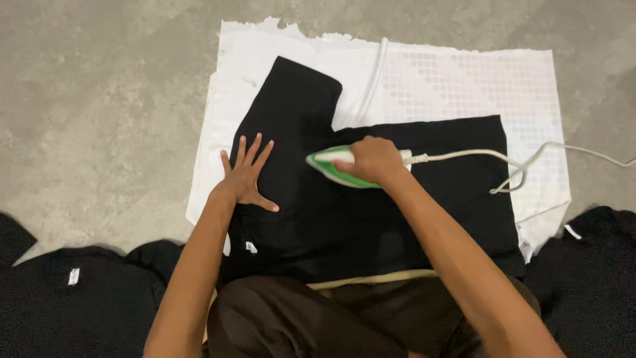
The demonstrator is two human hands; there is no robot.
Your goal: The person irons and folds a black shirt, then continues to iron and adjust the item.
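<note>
A black shirt (344,219) lies flat on a white cloth (464,79) spread over a concrete floor, one sleeve pointing away from me. My left hand (246,174) presses flat on the shirt's left part, fingers spread. My right hand (372,159) grips the handle of a green and white iron (326,161), which rests on the shirt with its tip pointing left, toward my left hand.
The iron's white cord (517,166) trails right across the cloth and loops off toward the right edge. Piles of black garments lie at the lower left (73,298) and lower right (589,265). Bare concrete floor (99,99) surrounds the cloth.
</note>
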